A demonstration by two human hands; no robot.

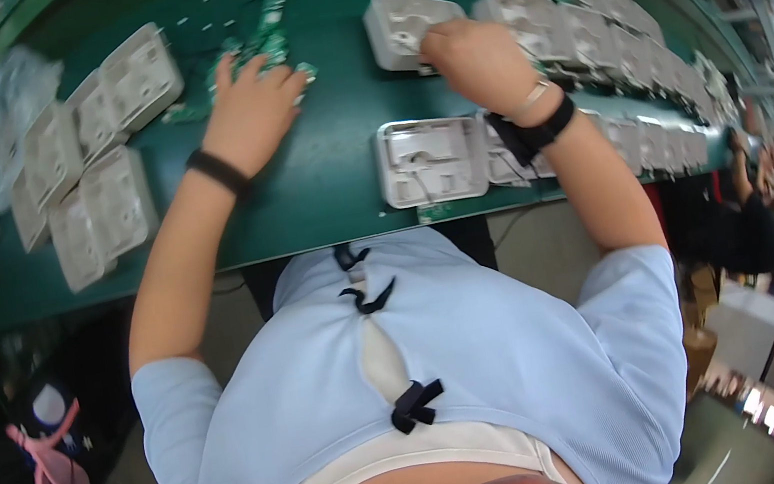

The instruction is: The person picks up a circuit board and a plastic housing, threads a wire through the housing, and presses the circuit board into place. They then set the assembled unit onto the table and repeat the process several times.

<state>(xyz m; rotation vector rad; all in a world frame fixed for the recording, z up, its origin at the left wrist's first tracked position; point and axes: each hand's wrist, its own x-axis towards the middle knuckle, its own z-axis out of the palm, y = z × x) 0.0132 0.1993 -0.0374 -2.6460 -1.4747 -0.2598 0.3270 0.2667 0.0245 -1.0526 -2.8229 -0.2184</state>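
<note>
Fingers apart, my left hand (257, 111) reaches onto a loose pile of small green circuit boards (272, 39) with thin wires among them. My right hand (483, 62) is closed over the near right corner of a white plastic housing (394, 28); its fingertips are turned away, so whatever they pinch is hidden. Nearer to me, below that hand, lies another open white housing (435, 161) with a wire inside and a bit of green board at its front edge. A black band is on each wrist.
White housings (140, 75) are grouped at the left, beside clear plastic bags (16, 103). Long rows of housings (587, 33) run off to the right along the green table (334, 164). Another person (758, 219) is at the far right. A pink strapped item (55, 462) lies at lower left.
</note>
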